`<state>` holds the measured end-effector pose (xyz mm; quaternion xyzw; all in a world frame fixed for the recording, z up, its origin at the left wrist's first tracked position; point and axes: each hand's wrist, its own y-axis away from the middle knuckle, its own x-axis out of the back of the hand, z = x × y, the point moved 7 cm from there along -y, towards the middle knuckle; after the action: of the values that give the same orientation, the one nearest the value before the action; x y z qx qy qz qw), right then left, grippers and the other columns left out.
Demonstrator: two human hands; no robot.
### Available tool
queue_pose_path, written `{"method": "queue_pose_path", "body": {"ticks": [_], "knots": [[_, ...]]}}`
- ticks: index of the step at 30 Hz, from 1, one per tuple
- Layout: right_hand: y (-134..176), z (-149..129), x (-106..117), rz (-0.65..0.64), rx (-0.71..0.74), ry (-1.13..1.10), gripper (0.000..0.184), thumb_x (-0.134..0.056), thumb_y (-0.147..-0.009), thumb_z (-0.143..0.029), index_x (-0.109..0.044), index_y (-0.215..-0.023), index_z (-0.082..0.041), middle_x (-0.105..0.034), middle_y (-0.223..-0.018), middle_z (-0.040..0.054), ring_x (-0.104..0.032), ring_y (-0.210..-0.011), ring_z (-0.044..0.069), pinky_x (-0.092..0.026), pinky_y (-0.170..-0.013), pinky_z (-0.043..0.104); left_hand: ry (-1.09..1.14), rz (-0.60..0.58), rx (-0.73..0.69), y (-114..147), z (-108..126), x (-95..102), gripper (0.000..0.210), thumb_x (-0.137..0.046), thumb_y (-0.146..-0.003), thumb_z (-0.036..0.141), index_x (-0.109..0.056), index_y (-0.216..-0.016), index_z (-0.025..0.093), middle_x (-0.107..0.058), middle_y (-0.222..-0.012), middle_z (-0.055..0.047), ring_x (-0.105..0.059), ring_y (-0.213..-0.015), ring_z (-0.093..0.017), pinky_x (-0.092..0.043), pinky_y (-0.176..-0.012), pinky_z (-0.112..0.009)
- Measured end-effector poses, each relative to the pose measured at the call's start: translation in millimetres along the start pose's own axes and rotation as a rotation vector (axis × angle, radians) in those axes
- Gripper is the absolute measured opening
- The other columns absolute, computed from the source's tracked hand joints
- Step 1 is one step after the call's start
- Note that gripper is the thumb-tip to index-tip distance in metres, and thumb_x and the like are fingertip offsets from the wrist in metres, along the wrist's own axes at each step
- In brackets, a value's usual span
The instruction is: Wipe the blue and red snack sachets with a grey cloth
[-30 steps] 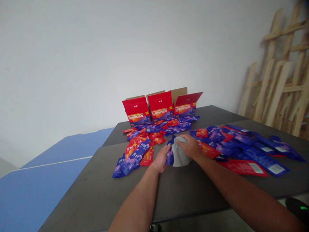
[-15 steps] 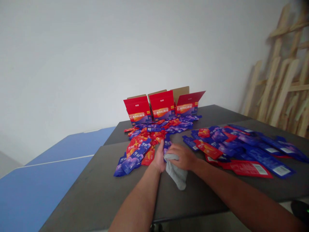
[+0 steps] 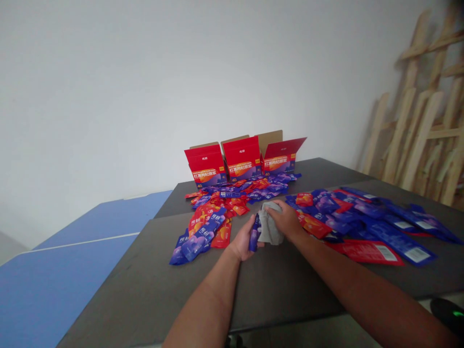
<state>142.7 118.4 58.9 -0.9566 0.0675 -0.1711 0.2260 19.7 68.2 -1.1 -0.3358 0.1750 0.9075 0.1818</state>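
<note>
A purple sachet (image 3: 254,233) stands on edge in my left hand (image 3: 243,240), whose fingers wrap around it. My right hand (image 3: 287,220) grips a grey cloth (image 3: 270,226) and presses it against the sachet's right side. Part of the sachet is hidden behind the cloth. Left of my hands lies a small overlapping group of red and purple sachets (image 3: 203,234). To the right spreads a larger pile of purple and red sachets (image 3: 348,212), some with barcodes facing up.
Three open red cartons (image 3: 241,162) stand at the back of the dark table (image 3: 145,290), with more mixed sachets (image 3: 264,186) heaped before them. A blue table (image 3: 90,251) adjoins on the left. Wooden frames (image 3: 416,135) lean by the wall at right.
The cloth has moved up and is now bunched against the sachet instead of hanging down toward the table. My left hand has turned the sachet and lowered it slightly.
</note>
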Motion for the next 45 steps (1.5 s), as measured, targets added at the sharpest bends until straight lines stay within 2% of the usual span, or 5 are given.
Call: {"method": "queue_pose_path", "body": {"ticks": [6, 16, 25, 32, 45], "knots": [[-7, 16, 10, 0.007, -0.161, -0.085, 0.03, -0.059, -0.076, -0.043, -0.066, -0.092, -0.018, -0.069, -0.085, 0.0032, -0.062, -0.077, 0.021, -0.047, -0.068, 0.031, 0.176, -0.027, -0.002, 3, 11, 0.1, 0.037, -0.058, -0.08, 0.053, -0.06, -0.087, 0.016, -0.054, -0.06, 0.0, -0.052, -0.052, -0.011, -0.031, -0.04, -0.019], [62, -70, -38, -0.37, 0.778, 0.108, 0.018, -0.06, -0.08, -0.023, -0.061, -0.098, -0.021, -0.062, -0.095, 0.0068, -0.057, -0.092, 0.021, -0.05, -0.082, 0.038, 0.181, 0.101, -0.029, -2, 13, 8.7, 0.046, -0.056, -0.078, 0.059, -0.062, -0.071, 0.015, -0.064, -0.066, -0.007, -0.065, -0.075, -0.022, -0.05, -0.073, -0.032], [29, -39, -17, -0.012, 0.493, 0.085, 0.015, -0.055, -0.082, -0.023, -0.056, -0.097, -0.02, -0.057, -0.094, 0.0075, -0.056, -0.091, 0.022, -0.048, -0.082, 0.039, -0.102, 0.111, -0.206, -5, 13, -2.1, 0.049, -0.062, -0.078, 0.052, -0.06, -0.115, 0.02, -0.069, -0.103, -0.007, -0.061, -0.102, -0.024, -0.042, -0.094, -0.037], [5, -4, 1, 0.165, 0.18, 0.086, 0.022, -0.054, -0.082, -0.037, -0.056, -0.094, -0.018, -0.059, -0.093, 0.0084, -0.055, -0.091, 0.024, -0.045, -0.084, 0.041, -0.216, 0.099, -0.174, -3, 8, -1.7, 0.045, -0.057, -0.082, 0.051, -0.059, -0.12, 0.026, -0.065, -0.078, -0.002, -0.057, -0.065, -0.013, -0.04, -0.054, -0.021], [17, 11, -38, -0.183, 0.347, 0.293, 0.024, -0.056, -0.077, -0.026, -0.062, -0.1, -0.018, -0.057, -0.099, 0.0086, -0.055, -0.097, 0.023, -0.045, -0.089, 0.04, 0.471, 0.055, -0.255, 8, 43, 8.1, 0.04, -0.053, -0.082, 0.051, -0.06, -0.095, 0.015, -0.061, -0.084, -0.007, -0.057, -0.073, -0.013, -0.05, -0.065, -0.024]]}}
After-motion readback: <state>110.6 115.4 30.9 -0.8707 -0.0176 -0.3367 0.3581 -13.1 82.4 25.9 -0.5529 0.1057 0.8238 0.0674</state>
